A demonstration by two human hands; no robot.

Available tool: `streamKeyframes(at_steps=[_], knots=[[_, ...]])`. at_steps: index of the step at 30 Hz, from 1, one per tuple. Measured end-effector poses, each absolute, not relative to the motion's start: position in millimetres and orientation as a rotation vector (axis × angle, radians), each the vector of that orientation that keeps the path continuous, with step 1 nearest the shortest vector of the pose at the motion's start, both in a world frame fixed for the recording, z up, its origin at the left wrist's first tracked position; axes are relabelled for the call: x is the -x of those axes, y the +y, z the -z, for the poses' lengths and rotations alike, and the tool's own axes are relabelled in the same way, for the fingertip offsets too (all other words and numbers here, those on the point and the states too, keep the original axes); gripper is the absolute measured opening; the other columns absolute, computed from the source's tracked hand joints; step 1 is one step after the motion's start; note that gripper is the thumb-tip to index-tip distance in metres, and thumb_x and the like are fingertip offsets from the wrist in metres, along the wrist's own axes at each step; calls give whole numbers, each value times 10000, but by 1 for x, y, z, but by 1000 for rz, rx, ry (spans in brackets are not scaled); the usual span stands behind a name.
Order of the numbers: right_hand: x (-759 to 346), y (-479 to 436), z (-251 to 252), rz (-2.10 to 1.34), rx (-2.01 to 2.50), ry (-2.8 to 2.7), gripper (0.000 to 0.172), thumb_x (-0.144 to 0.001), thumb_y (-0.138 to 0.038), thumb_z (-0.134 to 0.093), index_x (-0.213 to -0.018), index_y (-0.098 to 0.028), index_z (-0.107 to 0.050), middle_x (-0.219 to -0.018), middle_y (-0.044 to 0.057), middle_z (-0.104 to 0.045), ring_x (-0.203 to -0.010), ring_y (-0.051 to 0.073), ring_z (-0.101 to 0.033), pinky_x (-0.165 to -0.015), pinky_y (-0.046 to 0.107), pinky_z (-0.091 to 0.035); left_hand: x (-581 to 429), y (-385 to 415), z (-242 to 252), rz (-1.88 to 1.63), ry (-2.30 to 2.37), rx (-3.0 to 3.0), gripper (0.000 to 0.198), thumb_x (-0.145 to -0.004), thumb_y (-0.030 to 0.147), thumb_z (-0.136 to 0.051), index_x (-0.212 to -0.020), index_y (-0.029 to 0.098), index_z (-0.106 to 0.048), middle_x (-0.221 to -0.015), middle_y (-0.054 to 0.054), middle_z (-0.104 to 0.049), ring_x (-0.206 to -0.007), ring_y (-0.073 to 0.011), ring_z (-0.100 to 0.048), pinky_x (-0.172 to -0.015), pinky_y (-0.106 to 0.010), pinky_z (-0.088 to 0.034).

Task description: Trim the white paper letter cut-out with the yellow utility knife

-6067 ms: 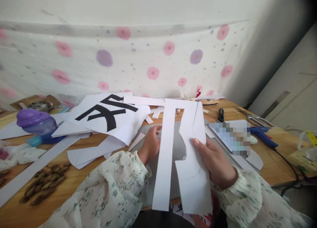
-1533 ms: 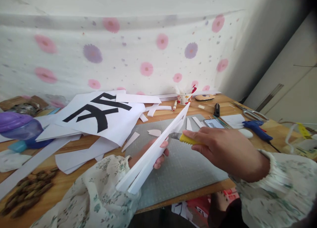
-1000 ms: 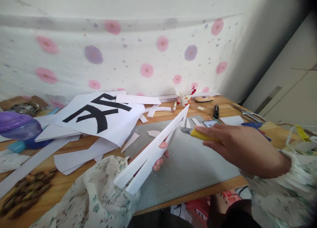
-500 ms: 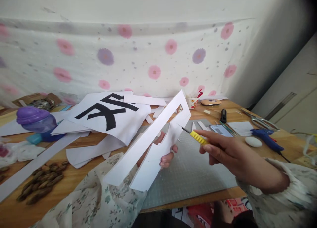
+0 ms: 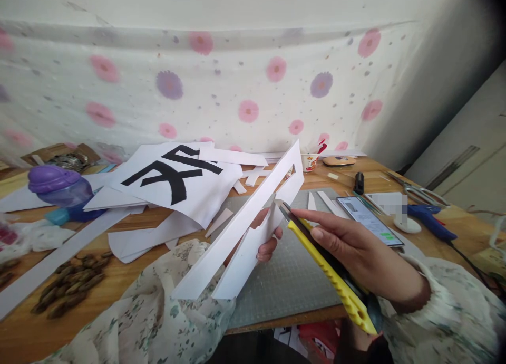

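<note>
My left hand (image 5: 265,238) is closed round a white cut-out foam board piece (image 5: 245,232) and holds it tilted above the grey cutting mat (image 5: 292,274). My right hand (image 5: 356,253) grips a yellow utility knife (image 5: 328,271). The forefinger lies along the knife, and the blade tip touches the board's right edge near the middle. Both sleeves are pale floral fabric.
On the wooden table lie a white sheet with black strokes (image 5: 174,176), paper strips and scraps, a purple-lidded bottle (image 5: 59,187), dried brown pieces (image 5: 67,290), a phone (image 5: 369,221), a blue glue gun (image 5: 429,219), scissors (image 5: 419,190) and a small cup (image 5: 310,161). A flowered cloth covers the wall.
The left hand has lifted and turned the board piece from flat on the mat to tilted. The right hand took up the yellow knife and brought its blade to the board's edge.
</note>
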State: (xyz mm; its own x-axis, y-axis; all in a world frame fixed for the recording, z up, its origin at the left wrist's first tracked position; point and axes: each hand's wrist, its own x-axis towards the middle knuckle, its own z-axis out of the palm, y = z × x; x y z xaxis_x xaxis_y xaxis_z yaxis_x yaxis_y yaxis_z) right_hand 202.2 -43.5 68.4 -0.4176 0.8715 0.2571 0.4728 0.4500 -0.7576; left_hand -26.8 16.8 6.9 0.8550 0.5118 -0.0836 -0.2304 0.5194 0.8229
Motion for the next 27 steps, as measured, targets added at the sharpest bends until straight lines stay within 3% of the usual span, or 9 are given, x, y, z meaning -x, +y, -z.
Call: streamKeyframes(at_steps=[4,10,13,18,21,27], knots=[[-200,-48,-69,-599,1173,-2201,548,-888,-371,-588,-1408,-208,-538,-1309,92,-672,-1146,266,-671,-926,371,-577,26,15,-5,-484,368,-920,351,-882,523,-602,-911,173,-608,-629,39,-503,-485,-91,-344,-489,-261,-238],[-196,-52,-64,-202,1352,-2344,668,-833,-257,-569,-1485,-194,-437,-1141,92,-753,-968,315,-735,-813,463,-605,26,20,7,-490,367,-974,406,-877,560,-577,-931,160,-614,-567,23,-499,-451,-109,-382,-467,-249,-266],[-198,-52,-65,-178,1356,-2368,653,-823,-255,-568,-1464,-177,-471,-1084,95,-767,-925,311,-740,-793,454,-601,25,24,16,-476,371,-967,474,-888,612,-529,-906,146,-617,-513,23,-488,-406,-107,-367,-438,-248,-256],[-194,-56,-72,-336,1382,-2427,663,-796,-215,-610,-1449,-204,-498,-897,38,-792,-758,244,-746,-632,326,-585,24,28,22,-505,365,-955,474,-884,626,-523,-881,162,-616,-517,33,-479,-406,-98,-349,-424,-236,-238],[-192,-58,-72,-347,1375,-2434,674,-793,-200,-600,-1457,-221,-487,-940,37,-794,-783,236,-750,-631,306,-577,24,28,21,-495,368,-950,466,-870,623,-546,-857,162,-617,-514,35,-475,-405,-97,-351,-421,-238,-240],[-196,-55,-70,-146,1400,-2330,633,-832,-267,-548,-1458,-198,-482,-1148,86,-753,-949,283,-739,-770,385,-594,25,25,20,-465,433,-940,477,-914,602,-474,-916,146,-615,-505,33,-484,-383,-98,-346,-418,-250,-230]])
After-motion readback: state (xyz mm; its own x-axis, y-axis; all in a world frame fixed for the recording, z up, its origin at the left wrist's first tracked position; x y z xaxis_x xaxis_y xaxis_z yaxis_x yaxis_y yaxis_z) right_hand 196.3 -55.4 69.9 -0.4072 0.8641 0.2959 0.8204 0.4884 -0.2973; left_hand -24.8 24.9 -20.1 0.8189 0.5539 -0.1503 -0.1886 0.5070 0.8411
